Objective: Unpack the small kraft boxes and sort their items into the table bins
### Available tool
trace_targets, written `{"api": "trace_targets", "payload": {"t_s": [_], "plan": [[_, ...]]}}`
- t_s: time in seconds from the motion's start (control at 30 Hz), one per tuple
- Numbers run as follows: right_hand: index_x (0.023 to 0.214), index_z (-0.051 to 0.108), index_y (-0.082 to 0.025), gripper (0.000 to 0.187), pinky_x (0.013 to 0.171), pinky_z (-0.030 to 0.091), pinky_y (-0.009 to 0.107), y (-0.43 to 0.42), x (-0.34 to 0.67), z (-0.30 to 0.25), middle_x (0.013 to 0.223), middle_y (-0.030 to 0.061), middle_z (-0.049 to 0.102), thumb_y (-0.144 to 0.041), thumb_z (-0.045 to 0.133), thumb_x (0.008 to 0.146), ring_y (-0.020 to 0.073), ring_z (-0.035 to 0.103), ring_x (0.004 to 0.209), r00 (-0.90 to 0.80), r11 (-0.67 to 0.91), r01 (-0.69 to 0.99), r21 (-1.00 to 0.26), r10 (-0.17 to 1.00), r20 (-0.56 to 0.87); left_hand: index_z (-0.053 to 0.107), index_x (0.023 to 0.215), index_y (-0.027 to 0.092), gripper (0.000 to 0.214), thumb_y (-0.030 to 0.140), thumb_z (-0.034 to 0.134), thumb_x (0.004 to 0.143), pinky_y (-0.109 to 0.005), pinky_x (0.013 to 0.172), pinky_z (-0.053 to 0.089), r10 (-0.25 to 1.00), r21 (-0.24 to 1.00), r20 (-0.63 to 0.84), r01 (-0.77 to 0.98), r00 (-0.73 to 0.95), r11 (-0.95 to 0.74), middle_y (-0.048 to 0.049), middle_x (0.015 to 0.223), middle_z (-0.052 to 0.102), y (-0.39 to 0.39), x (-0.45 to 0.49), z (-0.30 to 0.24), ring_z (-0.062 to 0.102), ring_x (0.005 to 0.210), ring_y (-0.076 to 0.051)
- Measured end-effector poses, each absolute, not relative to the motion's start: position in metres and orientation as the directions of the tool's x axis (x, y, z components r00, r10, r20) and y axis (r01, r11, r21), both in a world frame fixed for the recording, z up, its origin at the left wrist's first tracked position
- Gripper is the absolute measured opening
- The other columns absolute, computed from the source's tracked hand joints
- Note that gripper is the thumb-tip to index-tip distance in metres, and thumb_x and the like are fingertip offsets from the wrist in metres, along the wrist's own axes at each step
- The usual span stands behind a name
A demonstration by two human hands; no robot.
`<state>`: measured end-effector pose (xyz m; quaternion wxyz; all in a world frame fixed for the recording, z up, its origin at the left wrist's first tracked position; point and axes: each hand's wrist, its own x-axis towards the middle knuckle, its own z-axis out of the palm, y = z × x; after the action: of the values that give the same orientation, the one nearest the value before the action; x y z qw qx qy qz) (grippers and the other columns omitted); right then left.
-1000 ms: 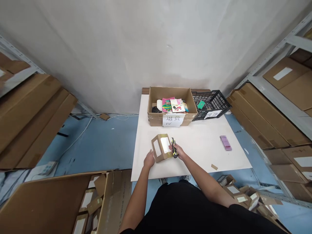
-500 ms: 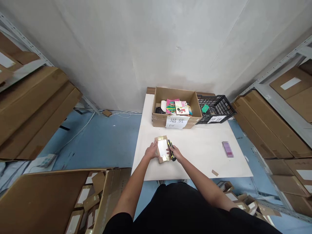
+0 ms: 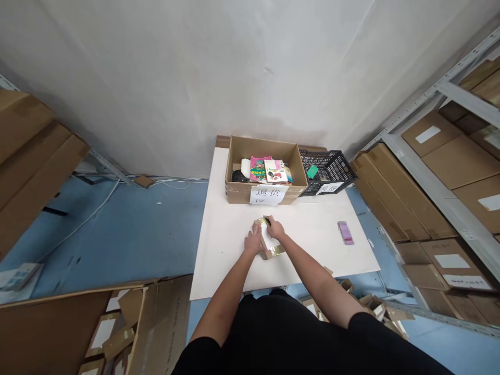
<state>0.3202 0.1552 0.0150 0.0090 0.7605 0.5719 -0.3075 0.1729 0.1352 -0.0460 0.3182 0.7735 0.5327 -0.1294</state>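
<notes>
A small cardboard box point(image 3: 269, 253) with shiny tape at its ends and a white label on top lies on the white table point(image 3: 230, 234). My left hand point(image 3: 253, 240) grips its left side, with fingers reaching over the edge. In my closed right hand point(image 3: 275, 229) is a black and yellow box cutter point(image 3: 267, 221), mostly hidden by the fingers. Its front end is at the taped far end of the box. Whether the blade is in the tape is too small to tell.
An open carton point(image 3: 238, 195) with books and a paper sign stands at the table's back, beside a black plastic crate point(image 3: 339, 169). To the right lies a purple blurred item point(image 3: 346, 233). A large carton of parcels point(image 3: 164, 323) is at lower left; shelves with boxes point(image 3: 449, 151) line the right.
My right hand has brought the box cutter from the box's right side to its far end. The box has turned slightly under my left hand. My view has shifted right.
</notes>
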Motion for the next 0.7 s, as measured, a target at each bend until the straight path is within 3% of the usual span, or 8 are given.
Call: {"api": "trace_targets", "payload": {"t_s": [0.13, 0.33, 0.7], "plan": [[0.160, 0.043, -0.030, 0.060, 0.084, 0.053, 0.031, 0.157, 0.318, 0.025, 0.125, 0.0087, 0.074, -0.019, 0.047, 0.101, 0.0228, 0.076, 0.091, 0.137, -0.345, 0.878, -0.333, 0.846, -0.515, -0.001, 0.171, 0.034, 0.135, 0.058, 0.083, 0.068, -0.047, 0.103, 0.051, 0.742, 0.335, -0.549, 0.915, 0.385, -0.226, -0.0023, 0.179, -0.011, 0.134, 0.173, -0.043, 0.040, 0.147, -0.042], [0.157, 0.046, -0.030, 0.062, 0.078, 0.054, 0.029, 0.150, 0.315, 0.033, 0.123, 0.0099, 0.075, -0.016, 0.053, 0.097, 0.0237, 0.077, 0.091, 0.155, -0.341, 0.906, -0.253, 0.821, -0.550, 0.000, 0.170, 0.037, 0.132, 0.055, 0.083, 0.069, -0.047, 0.101, 0.050, 0.741, 0.325, -0.565, 0.923, 0.364, -0.205, -0.0002, 0.179, -0.010, 0.133, 0.174, -0.032, 0.047, 0.140, -0.040], [0.154, 0.049, -0.030, 0.067, 0.065, 0.057, 0.028, 0.112, 0.316, 0.041, 0.121, 0.0111, 0.074, -0.017, 0.065, 0.090, 0.0214, 0.077, 0.074, 0.181, -0.393, 0.900, -0.188, 0.729, -0.660, 0.001, 0.170, 0.040, 0.131, 0.058, 0.083, 0.069, -0.050, 0.105, 0.046, 0.740, 0.283, -0.580, 0.936, 0.341, -0.209, -0.0003, 0.180, -0.008, 0.134, 0.175, -0.024, 0.044, 0.141, -0.041]]}}
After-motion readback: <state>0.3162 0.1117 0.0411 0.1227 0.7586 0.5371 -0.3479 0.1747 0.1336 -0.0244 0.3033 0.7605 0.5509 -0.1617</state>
